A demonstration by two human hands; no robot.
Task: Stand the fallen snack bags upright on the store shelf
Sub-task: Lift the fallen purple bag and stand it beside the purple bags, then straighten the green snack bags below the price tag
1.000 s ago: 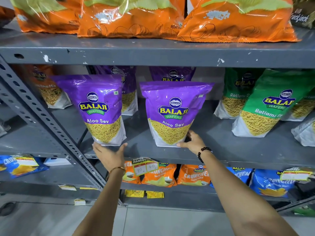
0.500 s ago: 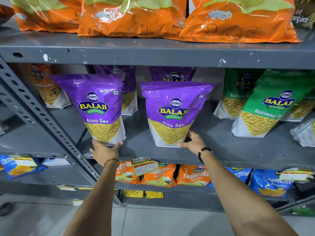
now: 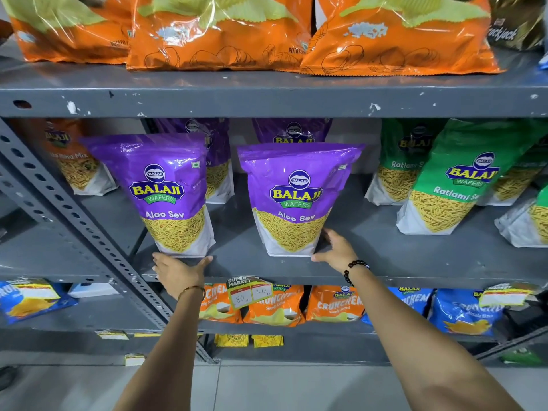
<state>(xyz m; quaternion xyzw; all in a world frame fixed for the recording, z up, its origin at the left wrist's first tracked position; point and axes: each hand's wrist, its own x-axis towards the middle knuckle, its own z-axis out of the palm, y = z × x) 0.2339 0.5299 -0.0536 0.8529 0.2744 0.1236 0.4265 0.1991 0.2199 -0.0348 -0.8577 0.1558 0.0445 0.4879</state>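
Two purple Aloo Sev bags stand upright at the front of the grey middle shelf (image 3: 415, 262). Under the base of the left purple bag (image 3: 166, 191) lies my left hand (image 3: 178, 269), fingers spread and touching the bag's bottom edge. My right hand (image 3: 335, 247) rests against the lower right corner of the right purple bag (image 3: 296, 200), fingers apart. Neither hand wraps around a bag. More purple bags (image 3: 292, 130) stand behind these two.
Green Ratlami Sev bags (image 3: 456, 179) lean at the right of the same shelf, an orange mix bag (image 3: 71, 155) at the back left. Orange chip bags (image 3: 219, 34) lie on the shelf above. A slotted upright (image 3: 59, 203) crosses at left. Crunchem bags (image 3: 275, 307) fill the shelf below.
My left hand has risen from below the shelf edge to the base of the left purple bag. The right hand has stayed at the right bag's corner.
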